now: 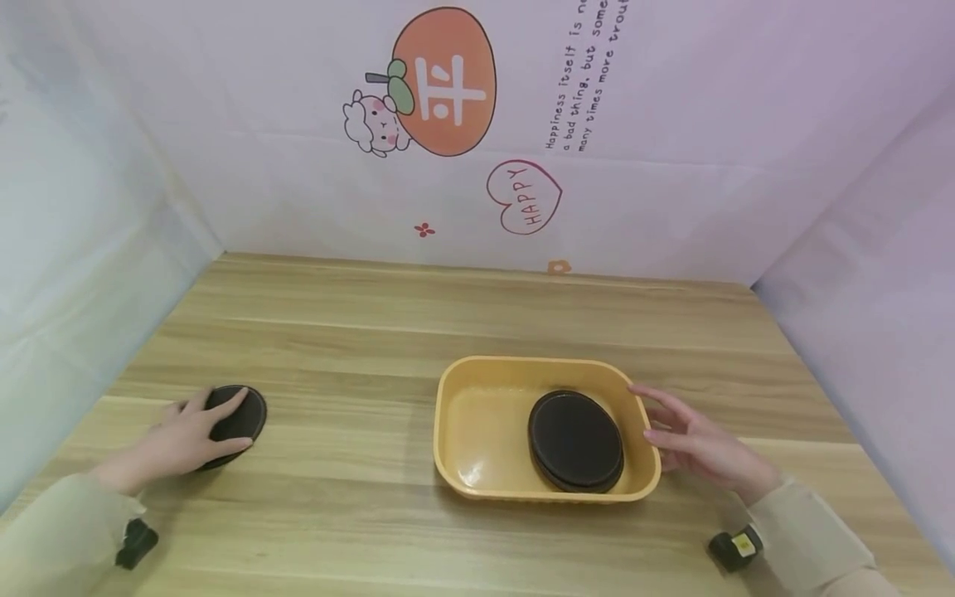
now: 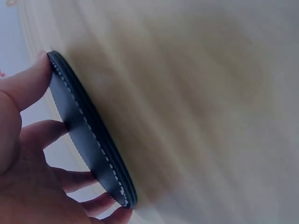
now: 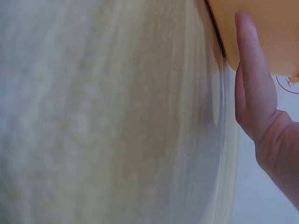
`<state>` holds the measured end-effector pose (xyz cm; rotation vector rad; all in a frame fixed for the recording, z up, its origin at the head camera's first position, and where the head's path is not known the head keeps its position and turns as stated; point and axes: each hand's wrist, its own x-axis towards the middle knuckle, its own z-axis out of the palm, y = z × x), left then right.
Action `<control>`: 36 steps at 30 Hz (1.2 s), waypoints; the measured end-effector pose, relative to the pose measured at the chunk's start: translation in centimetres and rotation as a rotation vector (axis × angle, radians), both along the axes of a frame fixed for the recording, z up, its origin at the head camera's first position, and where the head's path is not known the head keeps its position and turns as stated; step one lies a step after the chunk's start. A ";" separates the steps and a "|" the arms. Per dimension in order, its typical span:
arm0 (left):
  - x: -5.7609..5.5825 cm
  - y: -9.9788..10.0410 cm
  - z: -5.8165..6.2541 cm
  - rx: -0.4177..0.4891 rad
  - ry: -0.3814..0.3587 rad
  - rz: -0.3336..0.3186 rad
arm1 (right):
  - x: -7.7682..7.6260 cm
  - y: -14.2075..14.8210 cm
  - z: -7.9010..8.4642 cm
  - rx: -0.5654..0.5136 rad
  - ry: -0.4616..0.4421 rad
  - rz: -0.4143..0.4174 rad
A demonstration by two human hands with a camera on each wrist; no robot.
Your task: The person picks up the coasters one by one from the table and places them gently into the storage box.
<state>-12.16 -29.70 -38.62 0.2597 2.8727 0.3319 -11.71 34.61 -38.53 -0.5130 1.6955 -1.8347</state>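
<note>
At the left of the head view, my left hand lies over a round black coaster on the table. The left wrist view shows the thumb and fingertips gripping the rim of this stitched leather coaster, which looks layered at its edge. On the right, my right hand touches the outer right wall of a yellow plastic basket, its fingers extended. A straight finger lies along the basket's side in the right wrist view. Inside the basket's right half sits a stack of round black coasters.
The wooden table runs back to a white printed cloth. White cloth sides stand to the left and right. A stretch of tabletop lies between the left hand and the basket.
</note>
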 end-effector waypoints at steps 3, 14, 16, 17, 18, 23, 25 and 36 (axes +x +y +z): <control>-0.1 1.1 0.0 0.007 0.001 -0.018 | 0.0 0.1 -0.1 0.001 0.003 0.005; -0.5 3.1 0.3 0.031 0.022 -0.060 | 0.0 0.0 -0.2 -0.012 0.002 0.006; -0.6 3.4 0.3 0.040 0.024 -0.065 | 0.1 0.0 -0.2 -0.025 0.002 0.009; -0.6 3.5 0.3 0.047 0.027 -0.069 | 0.1 -0.1 -0.2 -0.032 0.002 0.012; -0.6 3.6 0.4 0.051 0.037 -0.075 | 0.1 -0.1 -0.2 -0.039 0.003 0.015; -0.9 4.1 0.4 0.081 0.066 -0.087 | 0.1 -0.1 -0.2 -0.044 0.001 0.020; -1.0 4.2 0.4 0.093 0.078 -0.087 | 0.1 -0.1 -0.2 -0.042 -0.003 0.019; -2.7 3.3 0.1 0.283 0.057 -0.120 | 0.1 -0.2 0.0 -0.047 0.000 0.017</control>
